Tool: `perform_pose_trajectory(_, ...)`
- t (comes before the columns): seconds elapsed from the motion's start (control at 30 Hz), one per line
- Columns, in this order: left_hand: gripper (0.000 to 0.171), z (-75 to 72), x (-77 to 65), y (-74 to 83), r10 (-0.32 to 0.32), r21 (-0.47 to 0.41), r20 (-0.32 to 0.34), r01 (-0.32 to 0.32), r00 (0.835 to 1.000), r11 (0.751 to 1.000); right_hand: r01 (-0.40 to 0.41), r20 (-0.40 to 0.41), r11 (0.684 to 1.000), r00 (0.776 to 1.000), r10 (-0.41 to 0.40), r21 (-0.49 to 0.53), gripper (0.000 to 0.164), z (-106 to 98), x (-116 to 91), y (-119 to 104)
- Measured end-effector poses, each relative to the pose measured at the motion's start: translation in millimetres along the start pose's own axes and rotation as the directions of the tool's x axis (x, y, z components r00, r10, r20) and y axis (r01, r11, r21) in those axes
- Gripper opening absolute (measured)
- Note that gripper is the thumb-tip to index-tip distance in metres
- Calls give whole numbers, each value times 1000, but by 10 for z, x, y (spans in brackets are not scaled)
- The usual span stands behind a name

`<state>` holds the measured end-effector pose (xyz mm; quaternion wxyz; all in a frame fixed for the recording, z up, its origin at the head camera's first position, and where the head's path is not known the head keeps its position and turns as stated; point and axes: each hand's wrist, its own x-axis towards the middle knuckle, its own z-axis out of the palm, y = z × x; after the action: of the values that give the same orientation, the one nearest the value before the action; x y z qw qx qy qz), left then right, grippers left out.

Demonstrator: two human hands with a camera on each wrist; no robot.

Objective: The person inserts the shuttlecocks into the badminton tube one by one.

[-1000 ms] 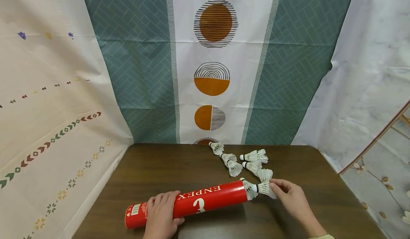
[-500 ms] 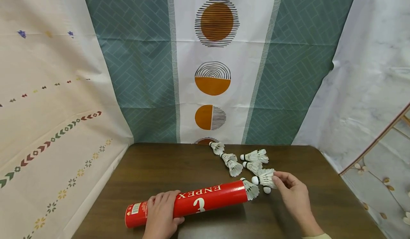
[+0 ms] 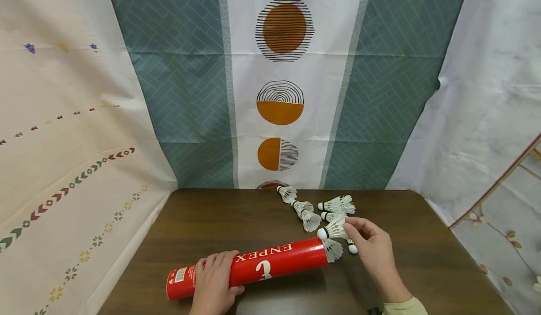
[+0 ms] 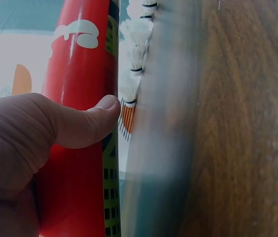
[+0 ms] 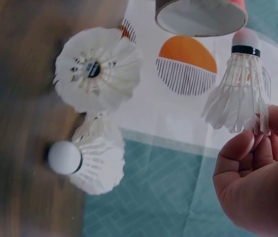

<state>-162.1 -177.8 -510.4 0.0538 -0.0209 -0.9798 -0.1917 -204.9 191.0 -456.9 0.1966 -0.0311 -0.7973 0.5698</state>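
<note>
A long red shuttlecock tube (image 3: 291, 257), with white lettering, lies slanted on the table, its right end raised slightly. My left hand (image 3: 215, 280) grips it near its left part; in the left wrist view the thumb (image 4: 87, 123) wraps over the red side. My right hand (image 3: 374, 251) pinches a white feather shuttlecock (image 5: 235, 94) by its skirt edge, cork toward the tube. In the right wrist view, that cork sits right by the rim of the tube's open mouth (image 5: 200, 19). Another shuttlecock (image 3: 333, 250) shows at the mouth, skirt outward.
Several shuttlecocks are scattered on the dark wooden table (image 3: 211, 221). One group (image 3: 306, 216) lies at the back middle, and others (image 3: 338, 204) sit to its right. A loose shuttlecock (image 3: 352, 246) lies beside my right hand. Patterned cloths (image 3: 190, 94) hang behind.
My right hand has lifted a shuttlecock from beside the tube's mouth and moved it up, then left, to above the tube's end. The left hand and tube stay in place.
</note>
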Motion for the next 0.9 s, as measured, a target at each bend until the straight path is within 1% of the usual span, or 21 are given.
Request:
perform_pose_trajectory(0.17, 89, -14, 1, -4, -6, -6, -8, 6, 1000, 1000, -3, 6, 999, 1000, 3, 33, 19, 40, -25, -48)
perform_pose_trajectory(0.3, 90, -23, -6, -14, -27, -9, -39, 27, 999, 1000, -18, -33, 999, 999, 20, 45, 20, 48, -41, -36)
perform_pose_trajectory(0.43, 89, -16, -12, -15, -28, -12, -65, 27, 998, 1000, -49, -68, 998, 996, 52, 40, 20, 36, -60, -16)
perform_pose_trajectory(0.57, 89, -10, -12, -8, -31, -17, -72, 30, 997, 999, -78, -68, 997, 995, 79, 16, 24, 21, -67, 5)
perform_pose_trajectory(0.67, 90, -15, -12, 0, -39, -26, -72, 38, 997, 999, -89, -66, 996, 994, 91, 23, 25, 30, -75, 21)
perform_pose_trajectory(0.7, 90, -18, -12, 4, -42, -30, -71, 40, 997, 999, -89, -58, 995, 994, 91, 33, 24, 42, -83, 23)
perform_pose_trajectory(0.77, 91, -26, -12, 14, -44, -37, -71, 41, 997, 998, -83, -11, 994, 996, 84, 66, 23, 78, -111, 29)
perform_pose_trajectory(0.83, 91, -33, -12, 29, -40, -43, -71, 37, 997, 998, -79, 69, 992, 995, 72, 101, 24, 130, -153, 27)
perform_pose_trajectory(0.9, 91, -35, -15, 45, -36, -49, -71, 32, 997, 998, -90, 163, 986, 984, 67, 141, 24, 192, -208, 4)
